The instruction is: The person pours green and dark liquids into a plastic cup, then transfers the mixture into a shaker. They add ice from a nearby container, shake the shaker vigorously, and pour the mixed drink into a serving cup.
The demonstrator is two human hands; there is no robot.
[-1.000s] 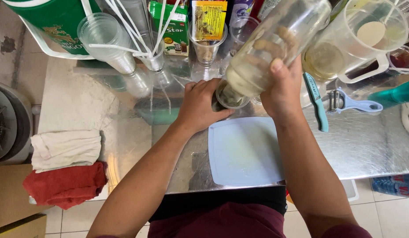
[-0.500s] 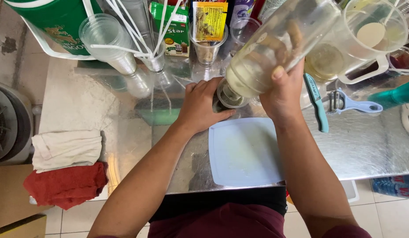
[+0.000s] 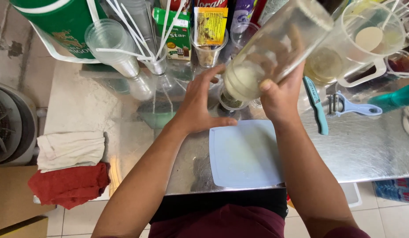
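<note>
Nearest the body, a pale blue cutting board (image 3: pixel 244 154) flat on the shiny metal counter (image 3: pixel 367 150), between the two forearms. Off to the left, at the counter's edge, a folded white cloth (image 3: pixel 70 150) with a red cloth (image 3: pixel 70 185) just below it.

Just past the board, left hand (image 3: pixel 200 103) open, fingers spread and only loosely curved, thumb lying along the board's far edge, fingertips up beside a small clear cup (image 3: pixel 231 100) standing on the counter; actual touch with the cup hard to tell. Right hand (image 3: pixel 281 99) closed around a large clear jar (image 3: pixel 275 50), tilted steeply with its mouth down over the small cup, pale cloudy liquid gathered at the lower end. Mouth of the jar right above the cup's rim.

Right of that hand, a teal-handled knife (image 3: pixel 316 105) and a light blue peeler (image 3: pixel 356 108) lying on the metal, near each other.

Farther back, a clear plastic jug (image 3: pixel 358 48) with yellowish liquid, a plastic cup holding a yellow sachet (image 3: pixel 209 31), a green carton (image 3: pixel 172 33), a glass of white straws (image 3: pixel 151 39), stacked clear cups (image 3: pixel 112 46) lying tipped, and a big green container (image 3: pixel 59 22) at the far left corner.
</note>
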